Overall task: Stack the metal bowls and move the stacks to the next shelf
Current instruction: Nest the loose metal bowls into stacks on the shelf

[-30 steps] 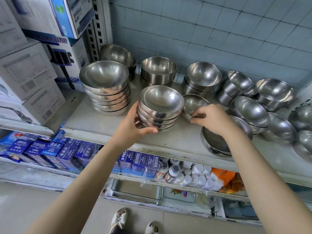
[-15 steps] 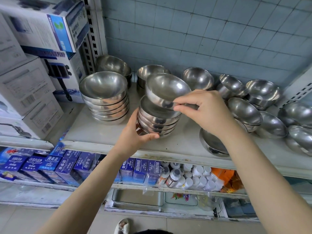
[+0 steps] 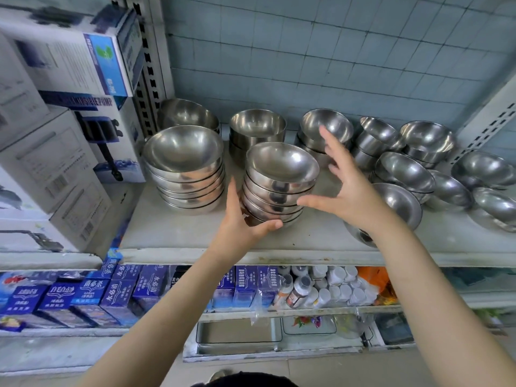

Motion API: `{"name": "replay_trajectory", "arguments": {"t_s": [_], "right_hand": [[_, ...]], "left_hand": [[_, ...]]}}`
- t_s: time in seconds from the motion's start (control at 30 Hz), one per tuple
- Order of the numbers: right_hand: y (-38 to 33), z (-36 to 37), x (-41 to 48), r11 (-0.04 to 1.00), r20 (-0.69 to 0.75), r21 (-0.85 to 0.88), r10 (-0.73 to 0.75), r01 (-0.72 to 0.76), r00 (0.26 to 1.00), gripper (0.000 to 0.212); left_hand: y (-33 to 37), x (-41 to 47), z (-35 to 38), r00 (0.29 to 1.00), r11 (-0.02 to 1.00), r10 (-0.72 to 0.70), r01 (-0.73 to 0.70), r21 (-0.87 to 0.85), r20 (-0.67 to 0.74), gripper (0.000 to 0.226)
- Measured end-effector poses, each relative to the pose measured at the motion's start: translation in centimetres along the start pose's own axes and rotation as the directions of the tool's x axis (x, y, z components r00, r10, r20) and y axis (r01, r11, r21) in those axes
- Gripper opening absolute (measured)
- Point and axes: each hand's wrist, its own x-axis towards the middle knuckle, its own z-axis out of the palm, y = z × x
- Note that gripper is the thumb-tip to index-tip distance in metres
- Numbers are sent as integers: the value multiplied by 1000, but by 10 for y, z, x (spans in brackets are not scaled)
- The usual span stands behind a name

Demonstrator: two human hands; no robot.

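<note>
Left fingers (image 3: 231, 191) curled round bowl stack (image 3: 279, 188) base, right fingers (image 3: 330, 148) spread, empty, stack upright, mouths up

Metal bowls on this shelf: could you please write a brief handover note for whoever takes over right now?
Left hand grips the base of the centre stack, which stands on the shelf.
Right hand is open beside that stack's top, holding nothing.
Done: centre stack and left stack are built.
Left: stack the loose bowls at right, then move the stacks; none looks moved yet.
</note>
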Motion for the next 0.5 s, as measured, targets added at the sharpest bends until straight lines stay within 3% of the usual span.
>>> {"name": "replay_trajectory", "arguments": {"t_s": [0.07,0.2,0.5], "right_hand": [[13,9,0,976,51,180,119,-126,992,126],[27,21,2,948,29,249,198,-199,980,134],[31,26,2,947,-8,281,166,-157,986,105]], "left_hand": [[2,-2,-2,999,1000,16,-16,-5,29,120],[5,0,-4,997,998,68,-69,4,41,85],[-2,1,-7,996,997,71,-69,-25,62,93]]}}
